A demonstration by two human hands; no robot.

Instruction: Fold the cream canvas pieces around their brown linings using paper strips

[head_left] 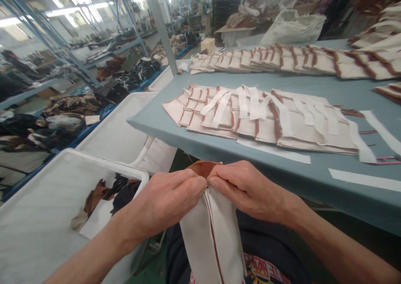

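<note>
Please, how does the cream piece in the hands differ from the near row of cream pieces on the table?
The held piece is single; the near row is many overlapping pieces.

The held piece is pinched at its top by the left hand and right hand; the near row lies on the table.

White strips lie across the near row; none shows on the held piece.

Both are cream with brown along seams or edges.

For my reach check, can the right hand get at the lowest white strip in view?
Probably yes: the white strip lies uncovered on the table, but the right hand would likely need to release the cream piece first.
</note>
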